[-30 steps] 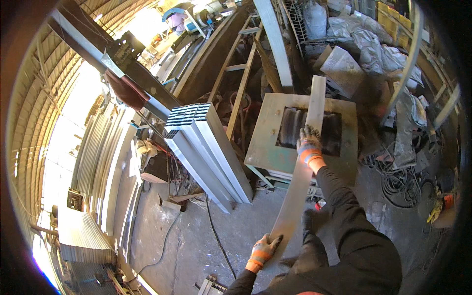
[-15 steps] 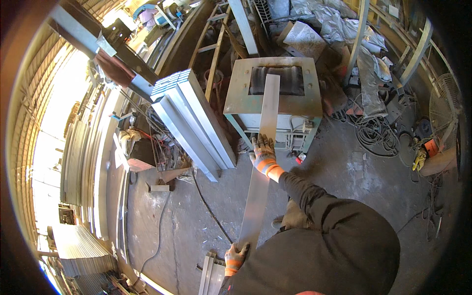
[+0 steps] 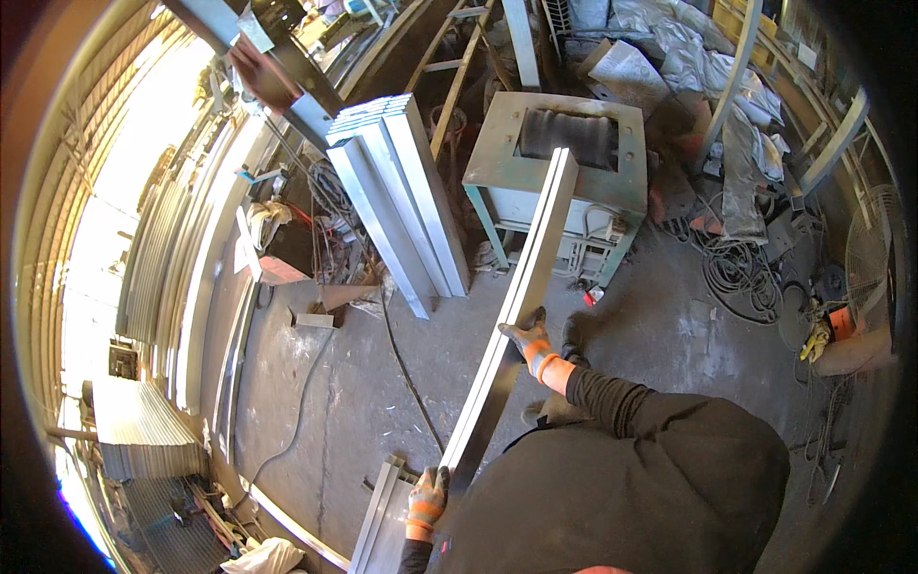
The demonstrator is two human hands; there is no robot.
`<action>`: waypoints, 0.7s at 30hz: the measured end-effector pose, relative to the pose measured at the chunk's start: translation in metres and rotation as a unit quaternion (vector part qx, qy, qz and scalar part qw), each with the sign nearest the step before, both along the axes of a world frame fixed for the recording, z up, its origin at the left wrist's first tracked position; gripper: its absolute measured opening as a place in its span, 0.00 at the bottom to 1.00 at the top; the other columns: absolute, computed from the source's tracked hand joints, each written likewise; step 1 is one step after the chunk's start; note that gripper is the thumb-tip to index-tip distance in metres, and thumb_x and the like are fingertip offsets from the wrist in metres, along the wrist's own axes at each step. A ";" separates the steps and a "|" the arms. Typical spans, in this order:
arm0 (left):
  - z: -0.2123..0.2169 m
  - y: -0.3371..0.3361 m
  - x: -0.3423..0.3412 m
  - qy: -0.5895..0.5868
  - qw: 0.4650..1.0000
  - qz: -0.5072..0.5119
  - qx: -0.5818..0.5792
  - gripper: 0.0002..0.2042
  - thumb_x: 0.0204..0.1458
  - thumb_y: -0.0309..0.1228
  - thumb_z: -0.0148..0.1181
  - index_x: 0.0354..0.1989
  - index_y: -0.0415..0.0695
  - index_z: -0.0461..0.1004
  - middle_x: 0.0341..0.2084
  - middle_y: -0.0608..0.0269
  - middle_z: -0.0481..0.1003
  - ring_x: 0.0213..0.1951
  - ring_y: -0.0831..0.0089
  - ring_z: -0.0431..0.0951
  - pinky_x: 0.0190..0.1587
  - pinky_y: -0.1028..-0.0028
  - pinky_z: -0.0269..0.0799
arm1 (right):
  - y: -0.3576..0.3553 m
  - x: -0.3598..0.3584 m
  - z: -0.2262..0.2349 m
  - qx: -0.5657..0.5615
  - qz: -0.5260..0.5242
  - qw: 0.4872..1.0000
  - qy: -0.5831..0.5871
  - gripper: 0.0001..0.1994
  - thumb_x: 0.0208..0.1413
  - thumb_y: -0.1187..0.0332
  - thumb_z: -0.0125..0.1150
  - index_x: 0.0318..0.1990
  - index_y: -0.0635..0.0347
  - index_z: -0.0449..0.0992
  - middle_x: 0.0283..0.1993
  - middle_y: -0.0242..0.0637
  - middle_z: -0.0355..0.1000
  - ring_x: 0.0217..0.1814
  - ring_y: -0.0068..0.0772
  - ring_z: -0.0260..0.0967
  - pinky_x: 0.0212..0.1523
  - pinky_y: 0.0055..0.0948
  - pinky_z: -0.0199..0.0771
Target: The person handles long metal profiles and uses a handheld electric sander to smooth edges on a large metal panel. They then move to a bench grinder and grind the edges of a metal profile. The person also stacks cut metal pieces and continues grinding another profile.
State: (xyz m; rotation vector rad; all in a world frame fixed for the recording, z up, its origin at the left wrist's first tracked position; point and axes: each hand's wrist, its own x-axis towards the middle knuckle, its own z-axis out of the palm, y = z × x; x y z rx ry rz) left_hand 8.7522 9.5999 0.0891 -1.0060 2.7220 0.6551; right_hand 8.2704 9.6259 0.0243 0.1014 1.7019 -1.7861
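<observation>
A long, straight metal profile point(image 3: 537, 239) with a groove along its upper side slants between my two hands. Its far end lies against the front edge of the opening in a grey-green machine point(image 3: 492, 182). Inside that opening is a dark ribbed roller point(image 3: 569, 136). My right hand point(image 3: 529, 342), in a grey and orange glove, is closed around the profile near its middle. At the near end, my gloved left hand point(image 3: 427, 496) grips the profile, its fingertips partly hidden.
Left of the machine stands a bundle of upright metal profiles point(image 3: 397, 196). More profiles point(image 3: 378, 526) lie by my left hand. A black cable point(image 3: 406, 397) crosses the floor. Coiled cables point(image 3: 741, 277) and a fan point(image 3: 870, 239) are at right, with stacked long sheets point(image 3: 177, 277) at left.
The profile has turned from its broad flat face to its grooved narrow side. My right hand has shifted from lying flat on it to gripping it. The view has shifted slightly.
</observation>
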 end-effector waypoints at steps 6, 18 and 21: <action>-0.001 -0.011 0.015 0.069 0.982 0.122 0.123 0.19 0.79 0.48 0.57 0.52 0.42 0.81 0.47 0.38 0.86 0.49 0.35 0.87 0.49 0.44 0.81 | 0.014 0.025 -0.026 -0.156 -0.039 0.985 -0.060 0.48 0.57 0.70 0.87 0.83 0.55 0.64 0.66 0.40 0.82 0.63 0.32 0.81 0.57 0.35 0.87; -0.051 -0.054 0.042 0.099 0.726 0.333 0.593 0.21 0.80 0.44 0.60 0.65 0.40 0.85 0.48 0.70 0.88 0.47 0.78 0.84 0.54 0.68 0.83 | 0.057 0.027 -0.004 -0.424 0.005 0.838 -0.343 0.25 0.65 0.57 0.67 0.65 0.62 0.78 0.59 0.49 0.82 0.57 0.52 0.83 0.67 0.59 0.84; -0.047 -0.040 0.047 0.085 0.693 0.237 0.676 0.22 0.81 0.45 0.57 0.66 0.39 0.83 0.50 0.67 0.88 0.46 0.76 0.85 0.52 0.65 0.84 | 0.046 0.027 0.000 -0.351 -0.019 0.879 -0.323 0.32 0.76 0.38 0.62 0.71 0.55 0.78 0.66 0.44 0.82 0.64 0.49 0.80 0.69 0.55 0.81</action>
